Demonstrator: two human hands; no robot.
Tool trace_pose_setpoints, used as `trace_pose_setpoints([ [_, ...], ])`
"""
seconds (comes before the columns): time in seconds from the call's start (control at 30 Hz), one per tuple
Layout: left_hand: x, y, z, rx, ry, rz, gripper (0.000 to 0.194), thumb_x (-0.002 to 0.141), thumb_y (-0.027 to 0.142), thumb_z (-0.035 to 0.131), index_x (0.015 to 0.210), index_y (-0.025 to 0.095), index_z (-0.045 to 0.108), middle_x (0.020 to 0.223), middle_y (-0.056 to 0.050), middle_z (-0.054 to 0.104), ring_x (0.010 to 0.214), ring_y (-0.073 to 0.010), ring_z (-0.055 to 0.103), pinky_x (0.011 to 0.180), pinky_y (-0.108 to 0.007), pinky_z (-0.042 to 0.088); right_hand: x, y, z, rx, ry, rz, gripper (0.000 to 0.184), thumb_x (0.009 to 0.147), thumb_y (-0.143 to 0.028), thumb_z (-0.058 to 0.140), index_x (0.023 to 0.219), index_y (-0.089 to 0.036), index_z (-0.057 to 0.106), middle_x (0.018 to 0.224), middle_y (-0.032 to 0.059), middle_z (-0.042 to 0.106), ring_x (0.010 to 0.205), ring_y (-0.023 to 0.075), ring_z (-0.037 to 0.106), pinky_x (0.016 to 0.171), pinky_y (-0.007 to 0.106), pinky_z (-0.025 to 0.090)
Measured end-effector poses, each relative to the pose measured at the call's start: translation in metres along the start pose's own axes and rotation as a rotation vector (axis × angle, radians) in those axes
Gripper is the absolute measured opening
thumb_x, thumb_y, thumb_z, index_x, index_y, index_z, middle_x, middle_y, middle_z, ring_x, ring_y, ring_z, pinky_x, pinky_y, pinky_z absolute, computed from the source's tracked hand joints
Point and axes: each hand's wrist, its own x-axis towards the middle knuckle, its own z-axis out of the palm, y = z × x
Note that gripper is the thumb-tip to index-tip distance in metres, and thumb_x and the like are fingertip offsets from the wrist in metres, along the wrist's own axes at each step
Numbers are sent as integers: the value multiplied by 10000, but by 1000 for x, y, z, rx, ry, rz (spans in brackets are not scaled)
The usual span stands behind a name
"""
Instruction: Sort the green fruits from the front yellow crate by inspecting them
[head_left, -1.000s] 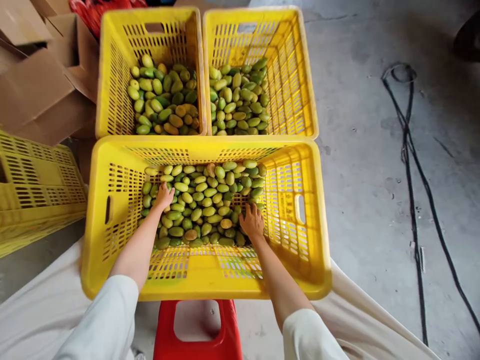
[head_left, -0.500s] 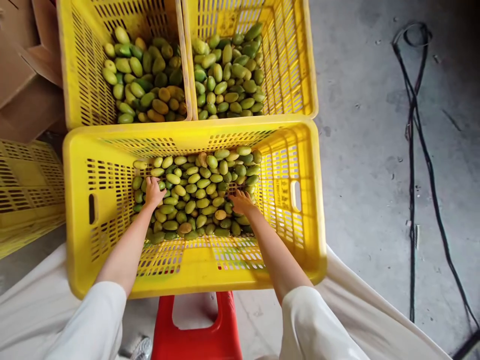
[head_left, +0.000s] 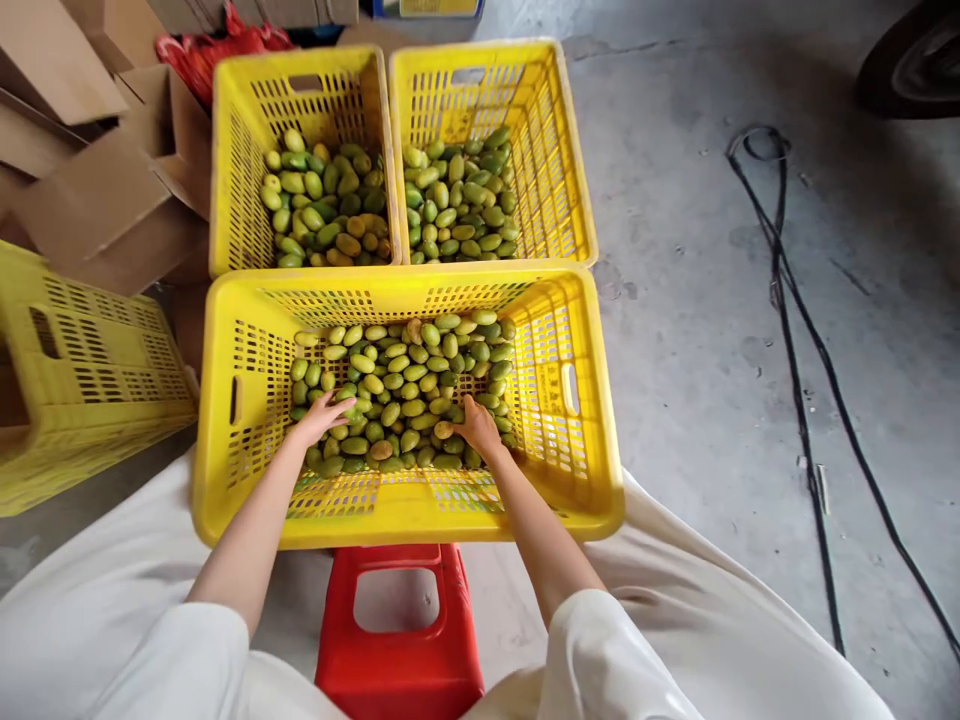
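Observation:
Many small oval green-to-yellow fruits (head_left: 405, 390) lie over the floor of the front yellow crate (head_left: 360, 530). Over the left side of this layer, my left hand (head_left: 322, 415) is open, its fingers stretched rightward onto the fruits. My right hand (head_left: 478, 428) rests at the right side of the layer, fingers apart. The tip of its thumb is at a yellow-brown fruit (head_left: 443, 430), and I see no fruit lifted. A second brownish fruit (head_left: 381, 450) lies between the hands, near the crate's front wall.
Two more yellow crates, one at back left (head_left: 225, 180) and one at back right (head_left: 574, 190), hold similar fruits. A red stool (head_left: 397, 670) stands below the front crate. Left are cardboard boxes (head_left: 97, 200) and another crate (head_left: 105, 350). A black cable (head_left: 795, 380) lies rightward; a wheel (head_left: 915, 60) shows beyond.
The view has shifted, showing more of the surroundings. My left hand has turned and reached rightward with fingers spread. My right hand has moved nearer the front, beside the yellow-brown fruit.

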Motion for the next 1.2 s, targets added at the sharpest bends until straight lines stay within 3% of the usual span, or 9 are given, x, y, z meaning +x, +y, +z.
trace_pose_setpoints([
  [0.17, -60, 12, 17, -237, -130, 56, 408, 820, 325, 860, 1157, 191, 673, 1086, -92, 772, 851, -178, 754, 888, -386, 641, -29, -33, -15, 390, 107, 28, 466, 820, -355, 774, 1198, -193, 556, 1151, 148, 716, 1074, 324, 712, 884, 447, 603],
  [0.27, -98, 16, 25, -334, -145, 107, 361, 873, 344, 792, 1167, 187, 653, 1042, -87, 761, 842, -177, 739, 826, -348, 638, -58, -57, -21, 612, 80, -30, 478, 887, -471, 715, 1262, -210, 575, 1045, 80, 710, 975, 251, 750, 842, 405, 650],
  [0.37, -137, 22, 29, -426, -160, 151, 316, 930, 370, 675, 1178, 182, 624, 1022, -94, 751, 926, -220, 753, 860, -391, 650, -90, -80, -32, 857, 5, -108, 495, 898, -523, 724, 1297, -248, 625, 942, 17, 674, 847, 197, 761, 830, 394, 672],
  [0.5, -189, 45, 24, -620, -288, 135, 334, 941, 300, 563, 1232, 159, 648, 1068, -126, 761, 1074, -295, 751, 950, -498, 650, -133, -109, -69, 1279, -233, -240, 587, 749, -409, 931, 1281, -290, 714, 920, -21, 662, 816, 162, 771, 806, 313, 669],
  [0.63, -229, 75, 4, -562, -401, 209, 243, 923, 253, 707, 1137, 140, 686, 1134, -143, 777, 1037, -269, 768, 976, -457, 646, -178, -126, -118, 1267, -333, -330, 566, 742, -314, 952, 1275, -300, 761, 998, -13, 717, 786, 130, 755, 721, 219, 632],
  [0.77, -238, 89, -20, -415, -415, 242, 319, 816, 239, 866, 1050, 157, 666, 1070, -121, 781, 846, -228, 767, 771, -392, 672, -209, -114, -150, 1248, -234, -361, 588, 776, -311, 929, 1333, -313, 741, 1032, -1, 753, 842, 152, 767, 774, 250, 641],
  [0.93, -227, 96, -28, -463, -302, 332, 381, 787, 324, 891, 998, 216, 593, 909, -32, 712, 666, -148, 677, 503, -218, 518, -215, -84, -159, 1296, -127, -356, 627, 821, -402, 863, 1414, -295, 689, 1151, 50, 777, 1025, 217, 774, 915, 364, 641],
  [1.07, -225, 101, -29, -472, -344, 380, 349, 850, 370, 798, 1108, 230, 608, 850, -15, 646, 655, -150, 640, 500, -225, 464, -206, -83, -153, 1335, 11, -433, 701, 735, -483, 941, 1374, -315, 706, 1152, 41, 766, 993, 217, 757, 861, 356, 649],
  [1.2, -224, 100, -29, -502, -375, 313, 335, 887, 354, 622, 1181, 194, 637, 957, -89, 711, 743, -199, 663, 645, -329, 555, -195, -87, -146, 1359, 81, -360, 609, 603, -523, 1018, 1096, -247, 791, 955, 21, 733, 794, 161, 686, 672, 268, 625],
])
